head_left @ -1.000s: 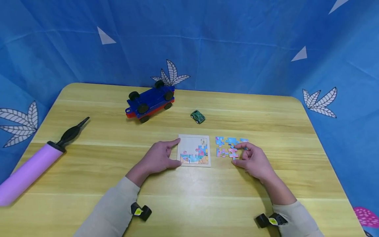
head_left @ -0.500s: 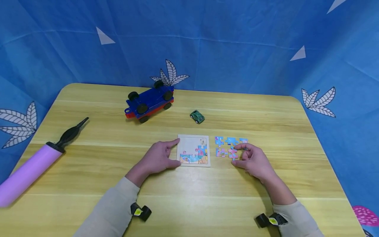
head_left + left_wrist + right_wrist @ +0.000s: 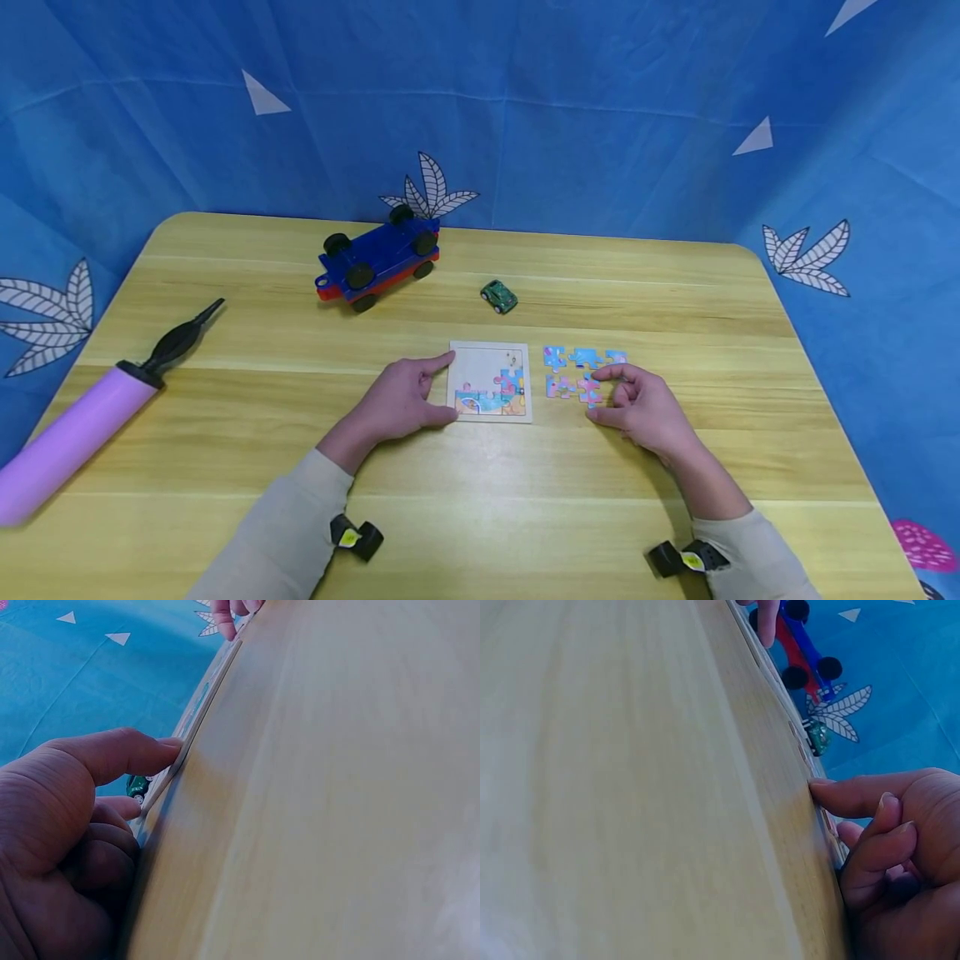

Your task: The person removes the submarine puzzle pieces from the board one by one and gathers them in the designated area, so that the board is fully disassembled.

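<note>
My left hand (image 3: pixel 401 400) lies at the left side of a square puzzle board (image 3: pixel 476 365), its extended forefinger and thumb touching the left rim near the two corners. Joined jigsaw pieces (image 3: pixel 491 402) fill the board's bottom row and lower right side. To the right of the board, my right hand (image 3: pixel 641 408) pinches a pink and blue puzzle piece (image 3: pixel 588 388) between thumb and forefinger, low over the table. Several loose pieces (image 3: pixel 585 357) lie around it in two rows. In the right wrist view, the remaining fingers (image 3: pixel 877 859) are curled in and hide part of the pieces.
Behind the board sits a small green toy car (image 3: pixel 498 297). An upturned blue and red toy wagon (image 3: pixel 381 258) lies farther back to the left. A purple hand pump (image 3: pixel 82 442) with a black nozzle rests along the table's left side. Blue cloth (image 3: pixel 600 125) hangs behind the table.
</note>
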### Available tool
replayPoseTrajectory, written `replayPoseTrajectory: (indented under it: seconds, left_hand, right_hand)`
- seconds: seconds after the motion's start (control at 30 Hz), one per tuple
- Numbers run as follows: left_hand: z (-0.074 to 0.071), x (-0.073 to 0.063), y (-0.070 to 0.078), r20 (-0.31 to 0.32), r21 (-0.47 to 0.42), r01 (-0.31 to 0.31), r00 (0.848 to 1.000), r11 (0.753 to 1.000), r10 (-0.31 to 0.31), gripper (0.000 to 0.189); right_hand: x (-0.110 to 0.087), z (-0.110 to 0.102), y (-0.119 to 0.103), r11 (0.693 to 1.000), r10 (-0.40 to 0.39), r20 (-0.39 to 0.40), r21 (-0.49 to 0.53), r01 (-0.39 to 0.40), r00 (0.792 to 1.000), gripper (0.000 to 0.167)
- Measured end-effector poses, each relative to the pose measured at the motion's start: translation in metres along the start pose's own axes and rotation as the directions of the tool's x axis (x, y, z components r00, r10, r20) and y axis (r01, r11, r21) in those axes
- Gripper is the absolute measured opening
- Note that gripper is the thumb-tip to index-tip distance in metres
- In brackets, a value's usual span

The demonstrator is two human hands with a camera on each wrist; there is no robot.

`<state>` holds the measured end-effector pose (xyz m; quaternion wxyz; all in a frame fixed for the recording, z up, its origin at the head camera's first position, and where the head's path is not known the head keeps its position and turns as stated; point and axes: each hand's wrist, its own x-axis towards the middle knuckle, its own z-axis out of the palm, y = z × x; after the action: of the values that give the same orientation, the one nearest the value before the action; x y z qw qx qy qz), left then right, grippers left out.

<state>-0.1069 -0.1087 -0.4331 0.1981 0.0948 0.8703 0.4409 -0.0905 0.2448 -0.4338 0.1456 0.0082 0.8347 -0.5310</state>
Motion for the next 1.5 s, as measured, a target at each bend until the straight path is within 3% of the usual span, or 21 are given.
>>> replayPoseTrajectory:
  seconds: [0.53, 0.73, 1.17, 1.5]
  left_hand:
    - [0.001, 0.001, -0.001, -0.004, -0.005, -0.001, 1.0, 1.0, 0.001, 0.085]
    - [0.001, 0.001, 0.0, -0.003, -0.003, 0.004, 1.0, 1.0, -0.004, 0.086]
    - [0.002, 0.001, -0.002, -0.002, -0.002, 0.007, 1.0, 1.0, -0.007, 0.086]
    - [0.0, 0.001, -0.002, 0.0, 0.01, 0.004, 1.0, 1.0, -0.004, 0.086]
  right_hand:
    - [0.002, 0.001, 0.002, 1.0, -0.009, -0.004, 0.008, 0.009, 1.0, 0.05]
    - [-0.002, 0.007, 0.0, 0.999, -0.029, -0.041, 0.021, 0.03, 0.999, 0.051]
    - [-0.002, 0.047, -0.018, 0.986, -0.142, -0.045, 0.082, 0.145, 0.989, 0.048]
    - [0.003, 0.076, -0.033, 0.985, -0.144, -0.02, 0.094, 0.145, 0.989, 0.051]
